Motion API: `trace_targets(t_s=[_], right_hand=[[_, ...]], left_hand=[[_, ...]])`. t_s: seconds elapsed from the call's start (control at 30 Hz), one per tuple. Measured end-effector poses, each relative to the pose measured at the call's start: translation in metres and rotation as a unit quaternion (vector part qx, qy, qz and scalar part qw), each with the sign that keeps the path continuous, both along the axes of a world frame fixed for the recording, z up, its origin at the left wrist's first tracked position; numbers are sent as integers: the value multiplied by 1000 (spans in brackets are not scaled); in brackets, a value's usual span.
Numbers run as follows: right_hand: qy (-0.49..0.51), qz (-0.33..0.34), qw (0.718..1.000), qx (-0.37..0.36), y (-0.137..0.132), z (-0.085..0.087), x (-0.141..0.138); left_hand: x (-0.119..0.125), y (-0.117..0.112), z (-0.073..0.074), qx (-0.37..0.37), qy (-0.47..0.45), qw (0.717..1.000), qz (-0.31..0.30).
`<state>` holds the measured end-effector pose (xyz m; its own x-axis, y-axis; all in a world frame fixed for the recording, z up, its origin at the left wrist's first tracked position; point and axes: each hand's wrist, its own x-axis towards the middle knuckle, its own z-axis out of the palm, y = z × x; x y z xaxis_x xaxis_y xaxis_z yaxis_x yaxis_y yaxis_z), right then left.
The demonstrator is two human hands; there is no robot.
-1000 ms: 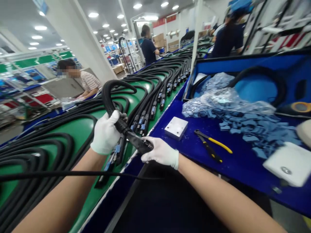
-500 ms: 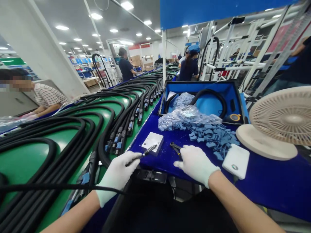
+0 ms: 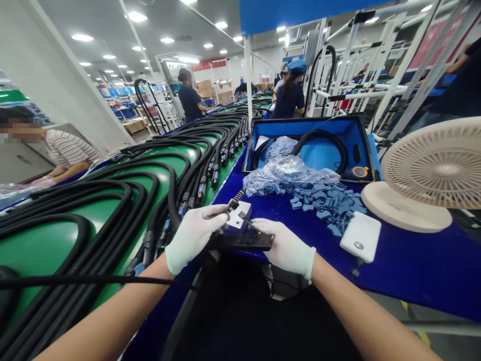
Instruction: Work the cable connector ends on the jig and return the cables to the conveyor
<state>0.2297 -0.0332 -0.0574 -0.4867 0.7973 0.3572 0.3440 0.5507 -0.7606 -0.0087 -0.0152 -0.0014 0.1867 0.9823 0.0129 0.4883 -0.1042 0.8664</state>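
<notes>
Nearby, blue pieces (image 3: 319, 201) lie beyond the pale block (image 3: 234, 219) and right hand (image 3: 287, 246).

You have two surfaces side by side in front of you. On your left runs a long, glossy green work surface (image 3: 62, 245), and lying on it are rows of thick, bent black hoses (image 3: 118, 220), their ends lined up toward its right edge.

On your right is a smooth dark blue tabletop (image 3: 406, 260). Nearest you lies a flat white metal block with drilled holes (image 3: 236, 218), partly hidden. Beyond it you see a loose heap of small blue plastic clips (image 3: 323, 200), touching a crumpled clear plastic bag (image 3: 291, 173). Behind the bag stands an open black-edged box with a blue lining (image 3: 334, 129). Right of the heap lie a white rectangular device with a round mark (image 3: 361, 236) and a beige fan on a rounded base (image 3: 406, 206).
</notes>
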Motion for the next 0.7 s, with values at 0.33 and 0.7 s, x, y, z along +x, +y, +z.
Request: trace_targets(t_s=[0.33, 0.7], right_hand=[[5, 56, 998, 40, 0, 8, -17], [-114, -62, 989, 64, -8, -16, -9]], left_hand=[[11, -7, -6, 89, 67, 994, -3], [20, -4, -9, 93, 64, 992, -52]])
